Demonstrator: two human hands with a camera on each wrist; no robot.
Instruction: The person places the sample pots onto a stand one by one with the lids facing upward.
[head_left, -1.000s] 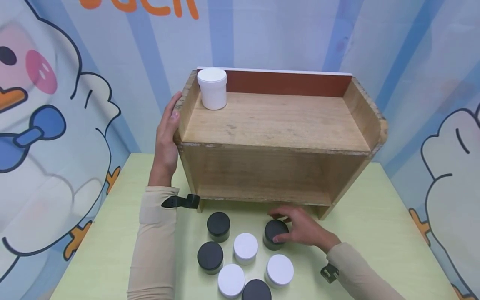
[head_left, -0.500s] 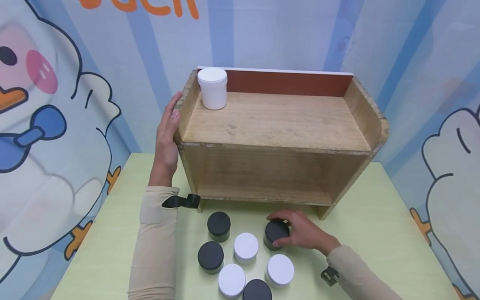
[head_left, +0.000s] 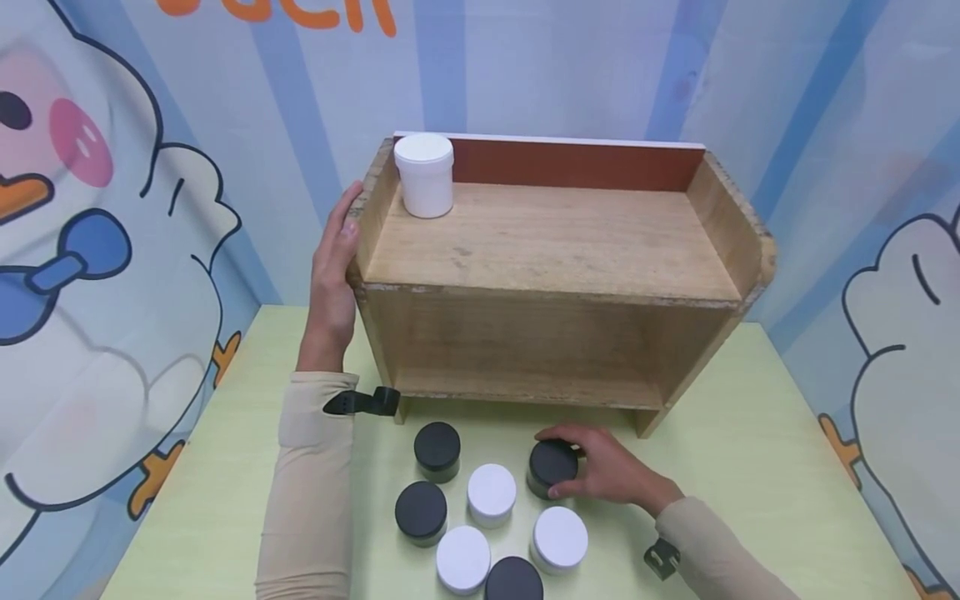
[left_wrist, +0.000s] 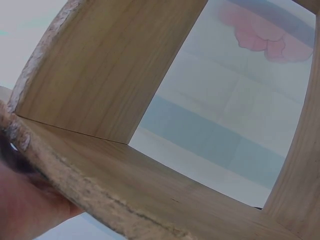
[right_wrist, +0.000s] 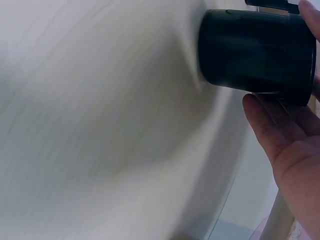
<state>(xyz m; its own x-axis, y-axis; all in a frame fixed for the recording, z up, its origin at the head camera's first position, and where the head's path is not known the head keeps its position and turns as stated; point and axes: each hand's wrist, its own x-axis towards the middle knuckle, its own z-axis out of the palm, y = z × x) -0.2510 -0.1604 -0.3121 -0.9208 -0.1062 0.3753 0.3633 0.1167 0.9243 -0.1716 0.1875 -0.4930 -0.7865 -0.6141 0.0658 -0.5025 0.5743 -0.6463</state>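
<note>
In the head view my right hand (head_left: 611, 467) reaches round a black-lidded jar (head_left: 552, 468), its thumb at the front and its fingers behind. The right wrist view shows the dark jar (right_wrist: 255, 55) from the side, between thumb and fingers, its base by the tabletop. My left hand (head_left: 332, 292) lies along the outer left side of a wooden shelf (head_left: 555, 250), fingers fairly straight and pointing up. Part of that hand (left_wrist: 25, 205) shows outside the board's rough edge in the left wrist view. A taller white tub (head_left: 426, 179) stands in the shelf's top left corner.
On the pale table (head_left: 750, 467), in front of the shelf, stand more black-lidded jars (head_left: 420, 512) and three white-lidded jars (head_left: 491, 495). A white jar (head_left: 559, 540) is close to the right hand. A printed curtain (head_left: 555, 67) hangs behind.
My right thumb and fingers have shifted slightly round the black-lidded jar, which stays in its place. The left hand, the shelf and the other jars stay as they were.
</note>
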